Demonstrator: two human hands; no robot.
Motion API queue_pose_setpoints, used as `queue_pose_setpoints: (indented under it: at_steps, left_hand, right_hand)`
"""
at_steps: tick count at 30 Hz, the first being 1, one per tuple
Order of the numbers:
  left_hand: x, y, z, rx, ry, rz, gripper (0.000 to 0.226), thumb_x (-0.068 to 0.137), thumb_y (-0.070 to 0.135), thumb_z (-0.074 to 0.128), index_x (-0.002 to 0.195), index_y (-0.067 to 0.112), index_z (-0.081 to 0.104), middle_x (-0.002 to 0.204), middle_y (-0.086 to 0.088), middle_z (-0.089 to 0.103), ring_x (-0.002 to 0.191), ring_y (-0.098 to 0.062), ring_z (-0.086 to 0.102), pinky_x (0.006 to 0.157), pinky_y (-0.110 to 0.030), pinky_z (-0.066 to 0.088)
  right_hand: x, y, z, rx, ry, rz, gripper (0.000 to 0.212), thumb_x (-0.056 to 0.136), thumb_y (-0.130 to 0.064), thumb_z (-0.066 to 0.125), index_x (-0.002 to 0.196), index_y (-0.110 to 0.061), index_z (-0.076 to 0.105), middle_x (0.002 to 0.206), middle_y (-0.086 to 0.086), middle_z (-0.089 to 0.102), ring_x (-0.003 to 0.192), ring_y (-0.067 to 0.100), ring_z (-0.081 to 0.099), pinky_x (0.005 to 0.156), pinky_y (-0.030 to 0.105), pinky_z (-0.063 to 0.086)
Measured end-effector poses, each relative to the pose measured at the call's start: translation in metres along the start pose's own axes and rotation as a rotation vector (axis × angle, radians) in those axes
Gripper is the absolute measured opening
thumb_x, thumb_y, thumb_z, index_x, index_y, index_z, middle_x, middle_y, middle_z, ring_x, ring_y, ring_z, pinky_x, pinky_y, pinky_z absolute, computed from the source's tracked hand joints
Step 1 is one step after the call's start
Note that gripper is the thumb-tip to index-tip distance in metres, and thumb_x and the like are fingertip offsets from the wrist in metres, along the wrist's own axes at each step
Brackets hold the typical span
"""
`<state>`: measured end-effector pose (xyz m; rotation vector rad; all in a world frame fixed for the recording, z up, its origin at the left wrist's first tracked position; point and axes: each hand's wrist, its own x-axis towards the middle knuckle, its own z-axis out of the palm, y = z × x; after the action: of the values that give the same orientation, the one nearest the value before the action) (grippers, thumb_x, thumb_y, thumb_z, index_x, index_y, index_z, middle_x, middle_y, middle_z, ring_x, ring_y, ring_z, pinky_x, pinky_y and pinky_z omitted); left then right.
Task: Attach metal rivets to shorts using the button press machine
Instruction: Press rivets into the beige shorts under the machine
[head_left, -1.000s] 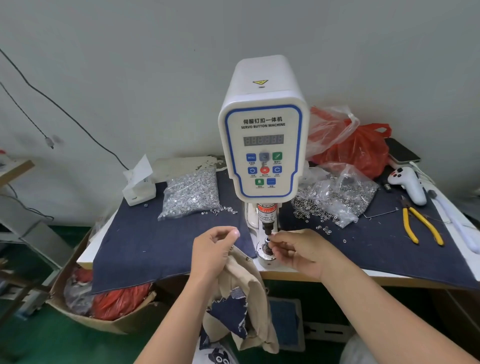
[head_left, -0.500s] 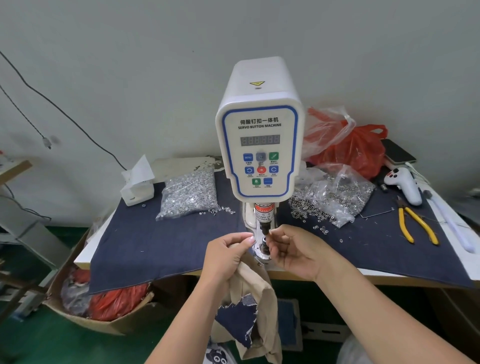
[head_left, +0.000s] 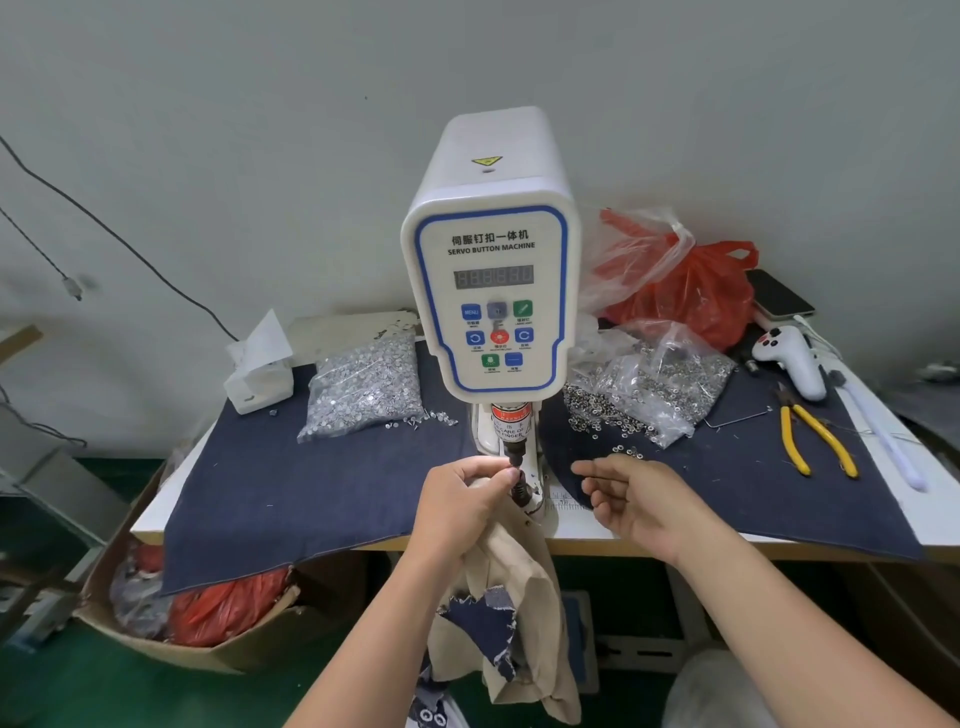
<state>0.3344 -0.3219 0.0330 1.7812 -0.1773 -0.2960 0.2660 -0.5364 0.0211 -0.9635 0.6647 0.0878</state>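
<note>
- Nearest you, the tan shorts (head_left: 519, 587) hang off the near table edge, a dark denim patch (head_left: 480, 621) showing on them; their top edge is drawn up to the machine's base.
- Your left hand (head_left: 462, 501) grips the top of the shorts, fingers curled, fingertips right at the black punch tip (head_left: 515, 464). Whether a rivet sits under them, you cannot tell.
- Your right hand (head_left: 636, 501) hovers just right of the punch, fingers loosely spread, holding nothing, apart from the fabric.
- The table (head_left: 156, 512) carries a dark blue cloth (head_left: 311, 488) across most of its top.
- The white button press machine (head_left: 491, 291) stands mid-table, control panel facing you.
- Left of it: a clear bag of silver rivets (head_left: 363, 389), a few loose at its right corner.
- Right of it: an open bag of ring-shaped metal parts (head_left: 649, 387), some spilled toward you.
- Far right: yellow-handled pliers (head_left: 815, 439) and a white handheld controller (head_left: 792, 358).
- Farthest back: a red plastic bag (head_left: 691, 291) against the wall.
</note>
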Motion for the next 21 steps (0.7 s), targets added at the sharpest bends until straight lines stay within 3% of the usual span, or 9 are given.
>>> queue_pose_setpoints:
  at_steps: [6,12,16,21]
  left_hand:
    - [0.001,0.003,0.001,0.017,-0.019,-0.018,0.014,0.087,0.019,0.085,0.08,0.031,0.083,0.086,0.008,0.081,0.08,-0.002,0.072,0.07,-0.014,0.051]
    - [0.003,0.013,0.004,0.153,0.008,-0.024,0.01,0.087,0.02,0.083,0.079,0.025,0.08,0.07,0.012,0.074,0.063,0.0,0.063,0.059,-0.016,0.045]
    - [0.006,0.016,0.003,0.197,-0.006,-0.034,0.008,0.088,0.021,0.083,0.083,0.025,0.078,0.071,0.012,0.073,0.063,-0.006,0.062,0.062,-0.023,0.046]
    - [0.001,0.011,-0.006,0.137,-0.013,-0.004,0.001,0.095,0.032,0.073,0.094,0.031,0.073,0.085,0.015,0.075,0.076,0.0,0.067,0.067,-0.016,0.048]
  right_hand:
    - [0.003,0.004,-0.006,0.046,-0.03,0.009,0.03,0.1,-0.014,0.058,0.089,0.0,0.082,0.071,0.009,0.07,0.052,0.012,0.06,0.047,0.021,0.051]
    - [0.003,0.005,-0.008,0.02,-0.037,-0.001,0.031,0.101,-0.017,0.057,0.09,-0.001,0.082,0.073,0.009,0.071,0.054,0.012,0.061,0.048,0.022,0.052]
    - [0.0,0.004,-0.007,0.014,-0.036,-0.004,0.032,0.101,-0.017,0.058,0.089,-0.001,0.082,0.073,0.01,0.07,0.055,0.013,0.06,0.049,0.022,0.052]
    - [-0.012,0.001,0.001,-0.113,-0.034,-0.091,0.021,0.098,-0.017,0.064,0.098,-0.003,0.081,0.076,0.011,0.07,0.057,0.013,0.06,0.051,0.024,0.052]
